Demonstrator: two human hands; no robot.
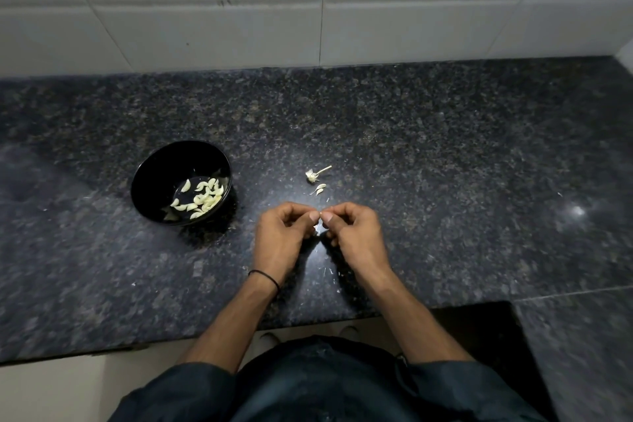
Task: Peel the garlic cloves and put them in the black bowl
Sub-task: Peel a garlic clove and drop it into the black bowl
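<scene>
Left hand (284, 231) and right hand (354, 233) curl thumb-to-thumb above the counter (445, 147), pinching a half-hidden garlic clove (315, 227) between them.

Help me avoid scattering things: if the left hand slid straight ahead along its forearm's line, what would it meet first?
Probably the small garlic pieces lying on the counter just beyond the left hand, then the dry stem behind them. Height above the counter is unclear.

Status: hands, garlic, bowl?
Left hand and right hand both pinch a small pale garlic clove, mostly hidden. Round black bowl holds peeled cloves. Loose garlic pieces beyond hands; path to bowl open.
</scene>
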